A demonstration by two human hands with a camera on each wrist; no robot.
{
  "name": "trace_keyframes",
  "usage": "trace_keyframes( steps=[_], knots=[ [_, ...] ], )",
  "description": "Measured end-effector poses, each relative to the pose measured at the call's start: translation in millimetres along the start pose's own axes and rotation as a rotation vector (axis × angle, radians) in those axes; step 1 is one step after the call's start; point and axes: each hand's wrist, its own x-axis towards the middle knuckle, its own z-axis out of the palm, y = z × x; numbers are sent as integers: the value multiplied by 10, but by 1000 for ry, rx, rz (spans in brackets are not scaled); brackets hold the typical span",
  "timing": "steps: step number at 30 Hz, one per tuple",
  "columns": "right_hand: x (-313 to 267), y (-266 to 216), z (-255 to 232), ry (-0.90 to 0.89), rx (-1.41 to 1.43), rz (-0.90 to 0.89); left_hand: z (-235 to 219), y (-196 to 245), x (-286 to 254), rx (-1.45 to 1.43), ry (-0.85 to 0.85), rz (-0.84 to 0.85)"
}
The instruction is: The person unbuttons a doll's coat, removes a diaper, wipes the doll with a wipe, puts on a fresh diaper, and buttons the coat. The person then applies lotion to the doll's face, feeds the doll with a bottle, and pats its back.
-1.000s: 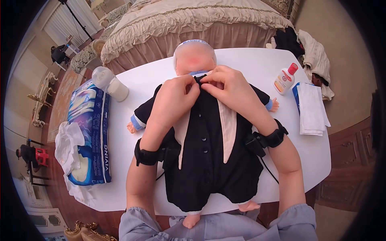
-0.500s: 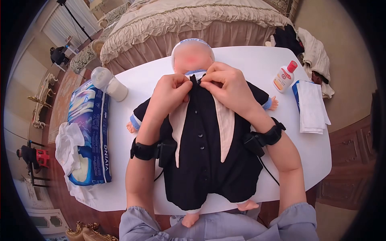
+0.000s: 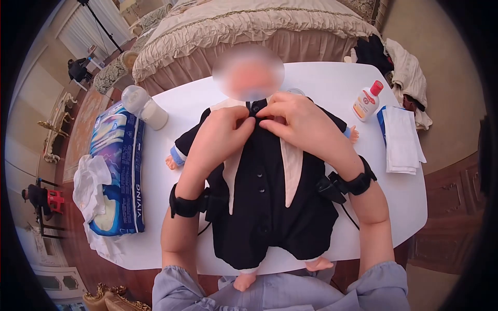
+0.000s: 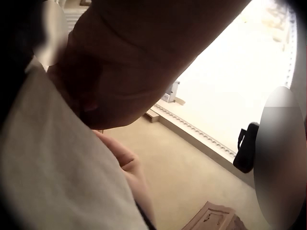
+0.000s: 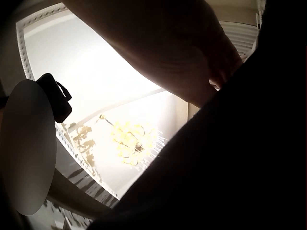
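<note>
A doll lies on its back on a white table [image 3: 384, 207], feet toward me, dressed in a black romper [image 3: 270, 228] with long cream lapels [image 3: 292, 176] and a row of dark buttons down the front. Up at the collar, my left hand [image 3: 220, 132] pinches one front edge of the romper between thumb and curled fingers. Facing it, my right hand [image 3: 301, 122] pinches the other edge beside the top button [image 3: 254, 108]. Both sets of fingertips nearly meet there. In the left wrist view the cream lapel [image 4: 62, 158] covers the lower left; black cloth [image 5: 201, 172] fills much of the right wrist view.
Left on the table are a diaper pack [image 3: 122, 176], a crumpled white cloth [image 3: 92, 184] and a baby bottle [image 3: 150, 111]. At the right stand a red-capped lotion bottle [image 3: 367, 101] and folded white tissues [image 3: 402, 140]. A bed [image 3: 249, 31] is beyond the table.
Half a second ago the hands held the two collar edges slightly apart; now they have come closer together and a little lower, and the top button shows between the fingertips.
</note>
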Motion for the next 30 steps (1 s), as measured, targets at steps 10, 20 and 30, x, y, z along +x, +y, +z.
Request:
trace_keyframes(
  steps=[10,20,30],
  knots=[
    [-28,-68,2,-93,-23,-39,-13,-190,-97,-633,-178,-202],
    [-9,-97,-11,-82,62,4,-54,129,-229,-254,-94,-143],
    [-3,-68,25,-106,101,-14,90,196,-296,-27,182,67]
  ],
)
